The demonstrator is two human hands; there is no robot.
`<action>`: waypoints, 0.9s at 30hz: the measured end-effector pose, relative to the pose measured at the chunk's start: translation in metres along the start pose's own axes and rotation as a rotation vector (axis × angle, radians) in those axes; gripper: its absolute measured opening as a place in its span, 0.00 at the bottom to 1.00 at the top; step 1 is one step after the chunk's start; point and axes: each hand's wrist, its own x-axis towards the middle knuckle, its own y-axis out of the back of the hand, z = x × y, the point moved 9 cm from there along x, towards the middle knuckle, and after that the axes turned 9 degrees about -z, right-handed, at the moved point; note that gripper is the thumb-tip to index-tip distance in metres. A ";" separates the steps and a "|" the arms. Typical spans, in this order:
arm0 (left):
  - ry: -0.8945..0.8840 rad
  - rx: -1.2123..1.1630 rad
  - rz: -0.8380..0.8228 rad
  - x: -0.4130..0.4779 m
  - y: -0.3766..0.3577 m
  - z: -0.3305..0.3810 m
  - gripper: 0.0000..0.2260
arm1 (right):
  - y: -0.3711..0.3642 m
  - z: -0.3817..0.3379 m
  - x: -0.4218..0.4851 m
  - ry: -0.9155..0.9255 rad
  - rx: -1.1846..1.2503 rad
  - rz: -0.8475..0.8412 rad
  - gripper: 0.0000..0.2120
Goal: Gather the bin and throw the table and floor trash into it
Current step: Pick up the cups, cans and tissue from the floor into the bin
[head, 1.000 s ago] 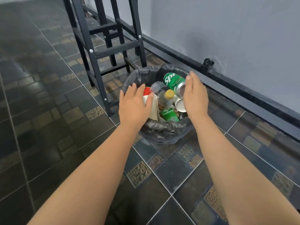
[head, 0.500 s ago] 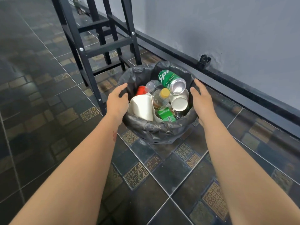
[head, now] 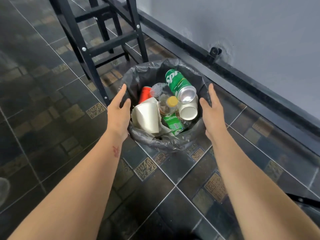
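Observation:
A round bin lined with a black bag (head: 166, 142) stands on the dark tiled floor near the wall. It is full of trash: a green soda can (head: 180, 85), a crushed white paper cup (head: 147, 116), a second white cup (head: 187, 110), a small bottle with a yellow cap (head: 168, 104), a red item (head: 145, 94) and a green packet (head: 173, 124). My left hand (head: 118, 111) lies against the bin's left side, my right hand (head: 212, 110) against its right side. Both have fingers extended along the rim; whether they press on the bag is unclear.
A black metal stool or table frame (head: 90, 54) stands just behind and left of the bin. A grey wall with a black skirting rail (head: 242, 78) runs along the right. A small black fitting (head: 214, 52) sits on the rail.
My hands moved from above the trash out and down to the bin's two sides. The view has come closer to the bin.

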 end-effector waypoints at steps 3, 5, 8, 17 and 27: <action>0.033 0.013 0.000 -0.039 0.010 0.045 0.20 | 0.009 -0.039 -0.044 -0.073 -0.013 0.016 0.26; 0.060 0.033 0.003 -0.069 0.015 0.080 0.20 | 0.015 -0.073 -0.077 -0.118 -0.029 0.010 0.26; 0.099 0.048 0.013 -0.118 0.025 0.138 0.20 | 0.027 -0.136 -0.129 -0.154 -0.067 -0.004 0.26; 0.107 0.082 0.050 -0.275 0.044 0.310 0.18 | 0.076 -0.314 -0.281 -0.167 -0.152 -0.008 0.26; 0.056 0.064 -0.013 -0.423 0.058 0.368 0.18 | 0.118 -0.381 -0.436 -0.128 -0.162 0.033 0.26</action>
